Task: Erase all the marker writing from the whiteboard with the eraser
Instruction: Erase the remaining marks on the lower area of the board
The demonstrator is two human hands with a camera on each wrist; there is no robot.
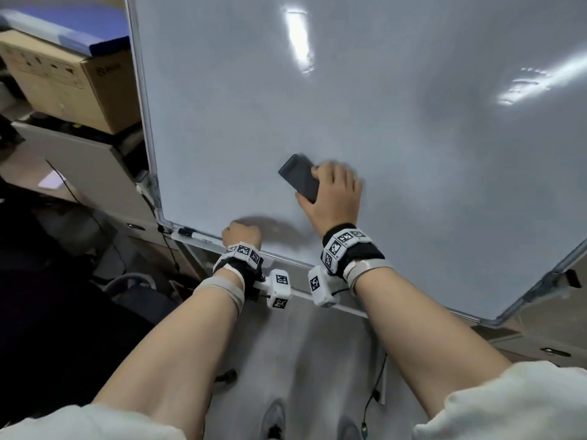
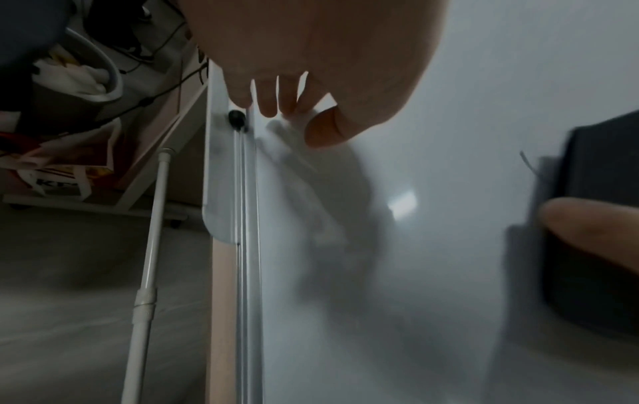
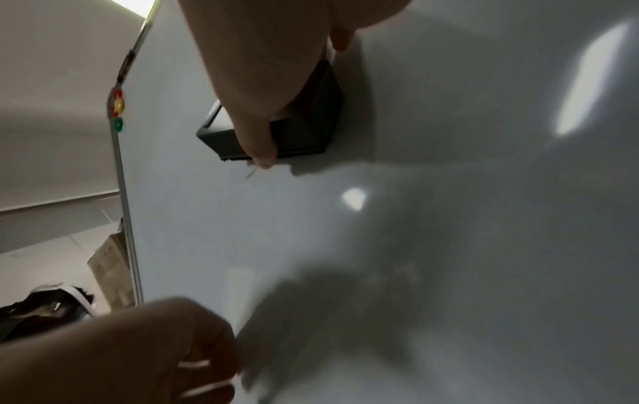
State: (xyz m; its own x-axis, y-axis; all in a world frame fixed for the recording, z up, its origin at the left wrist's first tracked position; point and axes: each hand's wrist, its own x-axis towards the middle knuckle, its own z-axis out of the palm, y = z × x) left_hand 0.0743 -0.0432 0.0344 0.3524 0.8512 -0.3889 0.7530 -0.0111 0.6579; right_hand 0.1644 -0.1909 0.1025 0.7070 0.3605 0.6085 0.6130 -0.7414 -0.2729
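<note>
Gripping eraser (image 1: pixel 300 181), right hand (image 1: pixel 333 193) (magnets (image 3: pixel 117 109) wrist-view only)

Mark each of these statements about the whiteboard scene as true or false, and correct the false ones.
1. The right hand holds a dark eraser against the whiteboard. True.
2. The left hand holds a marker and is writing. False: it holds nothing, its fingers curled, down by the board's bottom edge.
3. A marker lies on the tray at the board's lower left corner. True.
4. Coloured magnets sit near one edge of the board. True.
5. The eraser is bright yellow. False: it is dark grey to black.
6. Large handwriting fills the middle of the board. False: the middle looks wiped, with only glare from lights; a short faint stroke shows beside the eraser.
</note>
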